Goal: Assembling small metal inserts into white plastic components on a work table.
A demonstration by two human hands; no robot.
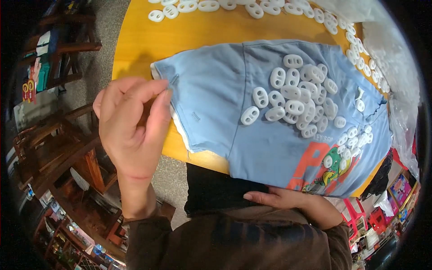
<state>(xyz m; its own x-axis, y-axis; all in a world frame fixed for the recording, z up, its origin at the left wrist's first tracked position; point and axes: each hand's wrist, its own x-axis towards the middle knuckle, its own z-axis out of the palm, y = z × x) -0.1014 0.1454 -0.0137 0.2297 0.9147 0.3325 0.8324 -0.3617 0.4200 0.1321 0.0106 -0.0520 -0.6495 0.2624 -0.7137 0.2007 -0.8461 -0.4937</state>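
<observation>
A light blue printed garment (211,90) lies spread on the yellow table. My left hand (135,117) is closed in a pinch at its left edge, thumb and forefinger together. What lies between the fingertips, if anything, is too small to make out. On the cloth sits a heap of white oval plastic pieces with two holes (294,107). Another cluster of smaller white pieces (353,140) rests beside the red and green print. My right hand (285,198) is low against my body by the table's near edge, its thumb stretched out and its other fingers hidden.
Many more white oval pieces (208,6) line the far side of the yellow table (144,36). Clear plastic sheeting (391,58) drapes at the right. Dark wooden furniture (58,148) stands on the floor at left, and a red plastic stool (355,216) at lower right.
</observation>
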